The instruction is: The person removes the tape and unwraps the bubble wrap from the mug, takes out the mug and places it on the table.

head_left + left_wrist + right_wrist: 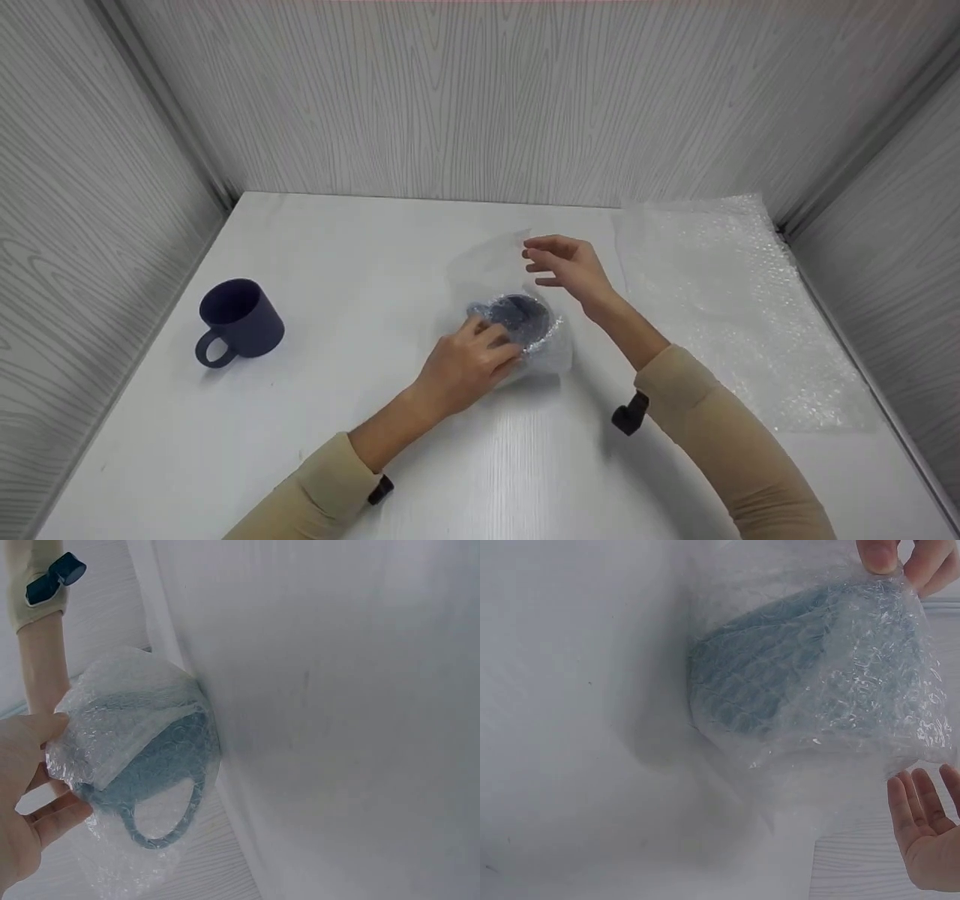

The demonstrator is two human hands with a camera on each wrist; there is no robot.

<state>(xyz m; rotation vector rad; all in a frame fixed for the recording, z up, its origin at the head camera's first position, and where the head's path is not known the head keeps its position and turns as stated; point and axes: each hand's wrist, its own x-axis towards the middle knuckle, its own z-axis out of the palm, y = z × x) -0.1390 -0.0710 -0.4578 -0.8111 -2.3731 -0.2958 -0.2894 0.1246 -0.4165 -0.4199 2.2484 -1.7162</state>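
Observation:
A blue mug [517, 315] stands at the middle of the table inside clear bubble wrap [551, 352]; its handle [161, 840] shows through the plastic. My left hand [469, 364] grips the wrapped mug by its near upper edge, thumb and fingers pinching the plastic in the left wrist view. Just beyond the mug, my right hand [566, 266] is raised with fingers slightly bent, beside a loose flap [487, 262] of the wrap. In the right wrist view the right hand [926, 840] appears apart from the wrap and holds nothing.
A dark blue mug [244, 319] without wrap stands at the left, handle toward the near left. Another sheet of bubble wrap [720, 300] lies flat along the right side of the white table [352, 285]. Wood-grain panels [420, 97] enclose the back and sides.

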